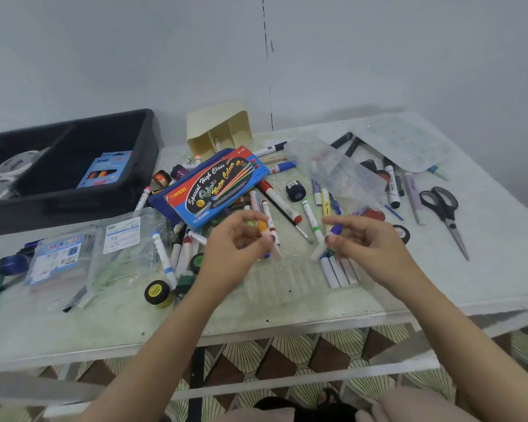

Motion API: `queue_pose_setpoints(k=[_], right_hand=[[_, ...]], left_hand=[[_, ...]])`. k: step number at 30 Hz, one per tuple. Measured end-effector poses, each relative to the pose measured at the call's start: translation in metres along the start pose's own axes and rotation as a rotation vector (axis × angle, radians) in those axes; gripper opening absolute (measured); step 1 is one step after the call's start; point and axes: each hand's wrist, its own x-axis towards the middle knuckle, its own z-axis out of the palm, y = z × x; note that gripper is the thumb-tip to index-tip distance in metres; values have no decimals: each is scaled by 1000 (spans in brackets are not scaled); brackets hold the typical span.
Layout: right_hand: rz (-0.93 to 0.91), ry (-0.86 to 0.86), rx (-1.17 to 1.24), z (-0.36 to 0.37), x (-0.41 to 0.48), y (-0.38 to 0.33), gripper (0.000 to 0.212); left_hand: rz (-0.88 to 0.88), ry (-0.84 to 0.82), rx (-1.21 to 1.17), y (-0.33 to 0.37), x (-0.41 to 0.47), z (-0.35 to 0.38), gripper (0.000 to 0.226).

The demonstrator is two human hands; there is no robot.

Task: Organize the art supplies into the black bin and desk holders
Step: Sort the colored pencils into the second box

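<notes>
- Left hand [235, 239]: fingers curled, pinching an orange-capped marker [262, 225] just above the table [287, 303]. Some motion blur.
- Right hand [360, 239]: thumb and fingers pinch a purple-capped marker [336, 229], also held low over the pile.
- Black bin [73, 196], far left: holds white tubs [16, 162] and a blue pen box [105, 169]; much room left.
- Cream desk holder [218, 129], at the back: appears tipped on its side, one pen visible inside.
- Still loose: many markers [279, 201], watercolour box [214, 187], yellow paint pot [157, 292], clear pouches [125, 248], scissors [442, 208].
- Judgement: early stage; most sorting remains, and the holder likely needs righting.
</notes>
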Motion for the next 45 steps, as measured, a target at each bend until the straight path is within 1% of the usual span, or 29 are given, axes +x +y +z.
queue_pose_setpoints(k=[2, 4, 6, 8, 10, 13, 16, 18, 20, 25, 29, 32, 36, 39, 42, 45], right_hand=[[-2, -63, -257, 0, -1, 2, 21], [-43, -111, -446, 1, -2, 3, 14], [-87, -161, -605, 3, -3, 3, 11], [-120, -161, -680, 6, -3, 4, 12], [-140, -141, -689, 8, -3, 6, 15], [-147, -157, -723, 9, -3, 10, 20], [-160, -178, -788, 6, 0, 13, 31], [-147, -220, -812, 4, 1, 15, 40], [-147, -270, -835, 3, 1, 18, 44], [-174, -293, -819, -1, -3, 17, 41], [-226, -305, -883, 2, -4, 15, 30], [-255, -313, -926, 2, -4, 15, 27], [-253, -305, -936, 2, -5, 17, 29], [-210, -290, -876, 0, -5, 19, 30], [-158, -308, -793, -4, -3, 19, 37], [-124, -338, -764, -7, -3, 19, 46]], left_hand=[[-70, -16, -84, -1, -4, 14, 22], [-123, -22, -106, -6, -6, 26, 19], [-159, -30, -97, -13, -7, 33, 18], [-171, -45, -68, -19, -8, 37, 17], [-167, -52, -16, -22, -9, 38, 18], [-160, -42, 42, -25, -8, 40, 18], [-155, -27, 67, -26, -7, 42, 19], [-150, -13, 76, -27, -7, 43, 18], [-150, 0, 81, -29, -6, 44, 18], [-156, 19, 108, -32, -4, 45, 18], [-156, 50, 119, -33, -4, 48, 19], [-154, 77, 127, -32, -4, 50, 20], [-148, 80, 139, -31, -5, 51, 20], [-160, 46, 123, -29, -5, 48, 20], [-165, 29, 97, -28, -6, 45, 24], [-171, 13, 109, -27, -6, 45, 23]])
